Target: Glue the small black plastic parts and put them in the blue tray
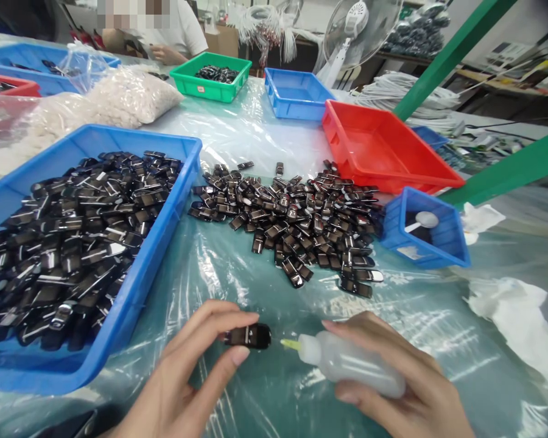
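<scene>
Between the thumb and fingers of my left hand (196, 365) is a small black plastic casing (256, 336), dark brown in its middle with a light strip across. My right hand (393, 371) is wrapped round a translucent white squeeze bottle (356, 362). The bottle lies tilted on its side, and its yellow-green nozzle tip (290, 344) points left at the casing, a short gap apart from it. Beyond both hands a loose pile of similar black casings (296, 213) is spread on the green, plastic-covered table (256, 401).
A large blue bin (164, 243) of black casings stands at left. A small blue box (420, 252) with a white spoon sits at right, near crumpled white tissue (520, 322). Red (393, 176), blue (296, 112) and green trays (210, 91) stand behind. A person (182, 30) sits across.
</scene>
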Tool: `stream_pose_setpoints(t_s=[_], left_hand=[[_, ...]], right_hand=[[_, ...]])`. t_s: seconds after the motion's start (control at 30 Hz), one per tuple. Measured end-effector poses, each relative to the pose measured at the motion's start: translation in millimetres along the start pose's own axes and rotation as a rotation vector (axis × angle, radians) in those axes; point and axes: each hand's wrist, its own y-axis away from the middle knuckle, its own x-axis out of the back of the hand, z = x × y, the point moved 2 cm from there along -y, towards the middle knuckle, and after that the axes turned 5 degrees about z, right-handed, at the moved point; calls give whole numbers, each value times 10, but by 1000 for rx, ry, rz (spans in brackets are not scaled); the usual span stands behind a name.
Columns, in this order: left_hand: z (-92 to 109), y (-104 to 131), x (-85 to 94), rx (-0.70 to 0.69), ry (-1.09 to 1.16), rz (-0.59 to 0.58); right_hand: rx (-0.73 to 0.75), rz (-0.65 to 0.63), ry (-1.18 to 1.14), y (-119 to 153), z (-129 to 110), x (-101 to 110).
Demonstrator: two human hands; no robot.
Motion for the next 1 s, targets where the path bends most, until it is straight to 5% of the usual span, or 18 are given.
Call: stream_pose_setpoints(t_s=[0.23, 0.4, 0.57, 0.73, 1.0], left_hand=[[25, -136, 88, 307, 129, 180], [-37, -185, 94, 268, 212, 203], [-5, -181, 84, 283, 281, 271], [-25, -191, 84, 277, 274, 231], [-65, -195, 100, 233, 292, 184]], right_hand=[[-255, 138, -100, 33, 185, -164], [-239, 144, -278, -79, 161, -372], [-23, 409, -83, -18, 1, -264], [338, -177, 89, -28, -419, -575], [368, -169, 307, -322, -542, -1048]])
